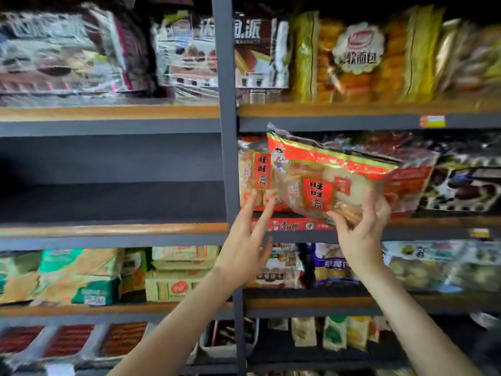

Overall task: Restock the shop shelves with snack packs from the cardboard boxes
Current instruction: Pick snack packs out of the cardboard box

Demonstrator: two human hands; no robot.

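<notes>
On the middle shelf, right bay: a red-and-gold rice-cracker pack [333, 177] is held up in front of the shelf [433, 222], tilted, not yet set down.
Long axis of the pack: runs from upper left to lower right across the bay, top seal toward the upright post [227, 158], so it lies askew to the shelf edge.
Right hand: the right hand [360, 234] pinches the pack's lower edge from below, thumb on the front face and fingers curled behind it (it carries the whole weight, as far as I can judge).
Left hand: the left hand [244, 248] is spread, fingers straight, fingertips [253, 198] touching the foot of a matching standing pack [257, 175] already on the shelf; it grips nothing.
Which hand is nearer: the right, already on the pack; the left lies just beside its lower left corner.
Gap to fill: just right of the standing pack, behind the held one.
Next move, likely: turn the pack upright and slide it back beside its twin.
Left bay: its middle shelf [113, 229] holds nothing visible.
Cardboard boxes: not in view.
</notes>
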